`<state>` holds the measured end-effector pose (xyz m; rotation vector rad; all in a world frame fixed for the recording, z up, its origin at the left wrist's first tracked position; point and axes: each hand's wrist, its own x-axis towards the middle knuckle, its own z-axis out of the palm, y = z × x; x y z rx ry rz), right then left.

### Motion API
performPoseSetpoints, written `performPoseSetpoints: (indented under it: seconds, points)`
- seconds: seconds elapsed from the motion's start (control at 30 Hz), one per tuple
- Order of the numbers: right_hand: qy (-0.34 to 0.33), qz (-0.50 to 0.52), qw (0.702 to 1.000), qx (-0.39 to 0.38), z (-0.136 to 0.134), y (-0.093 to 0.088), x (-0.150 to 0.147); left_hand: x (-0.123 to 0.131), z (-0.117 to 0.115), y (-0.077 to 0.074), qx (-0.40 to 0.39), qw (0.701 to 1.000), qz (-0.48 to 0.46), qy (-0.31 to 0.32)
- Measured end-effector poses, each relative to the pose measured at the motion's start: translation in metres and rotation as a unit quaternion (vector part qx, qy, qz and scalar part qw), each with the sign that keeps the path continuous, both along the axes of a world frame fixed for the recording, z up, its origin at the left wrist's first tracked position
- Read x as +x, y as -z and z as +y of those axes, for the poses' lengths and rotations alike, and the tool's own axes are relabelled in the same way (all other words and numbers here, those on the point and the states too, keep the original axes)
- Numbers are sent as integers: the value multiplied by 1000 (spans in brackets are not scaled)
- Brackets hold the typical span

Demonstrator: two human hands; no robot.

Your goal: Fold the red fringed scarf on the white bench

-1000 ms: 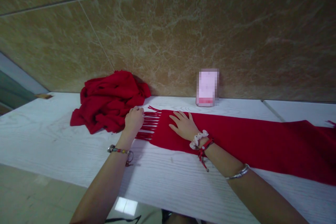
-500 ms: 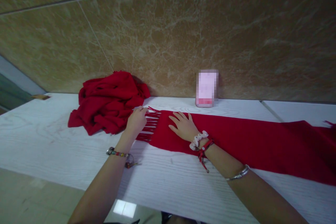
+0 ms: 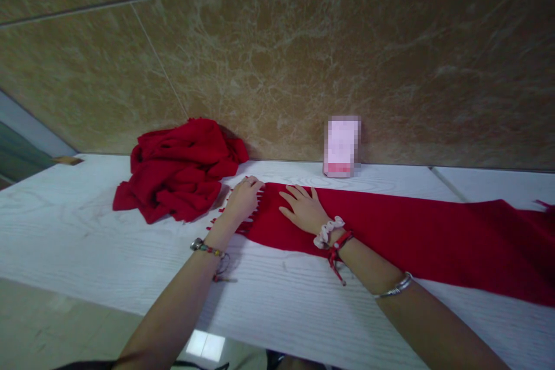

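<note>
The red scarf (image 3: 403, 237) is right here under both hands, laid out lengthwise on the white table (image 3: 108, 254) and running off toward the right edge of the view. Closest in, below the table's front edge, there's pale floor (image 3: 65, 318) with a bright patch of light on it.

Up the forearms we go: a silver bangle (image 3: 395, 287) on the right arm, then a red cord bracelet (image 3: 335, 251) and a pale scrunchie (image 3: 328, 232); a beaded bracelet (image 3: 211, 250) on the left wrist. Now the hands! The right hand (image 3: 301, 207) is flat, fingers spread, palm down on the scarf just in from its end, grasping nothing. The left hand (image 3: 243, 198) is over the fringe (image 3: 246, 230), fingers bent; whether it pinches any strands, I can't tell.

And the look of it: plain deep red, mostly smooth by the hands, softly creased at the far right, thin strands poking out around the left hand.

Farther back on the left, a crumpled heap of red cloth (image 3: 177, 170); near the middle, a blurred phone (image 3: 341, 147) leaning on the brown marbled wall (image 3: 260, 58).
</note>
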<state>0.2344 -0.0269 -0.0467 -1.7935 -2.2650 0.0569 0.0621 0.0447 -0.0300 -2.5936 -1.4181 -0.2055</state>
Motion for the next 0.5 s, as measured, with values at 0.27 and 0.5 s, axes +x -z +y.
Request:
performPoseSetpoints:
  seconds: [0.27,0.5]
  points:
    - [-3,0,1000,3,0,0,1,-15,0,-2,47,977,6,-209]
    - [-2,1,1000,6,0,0,0,-1,1,-1,10,1000,13,-24]
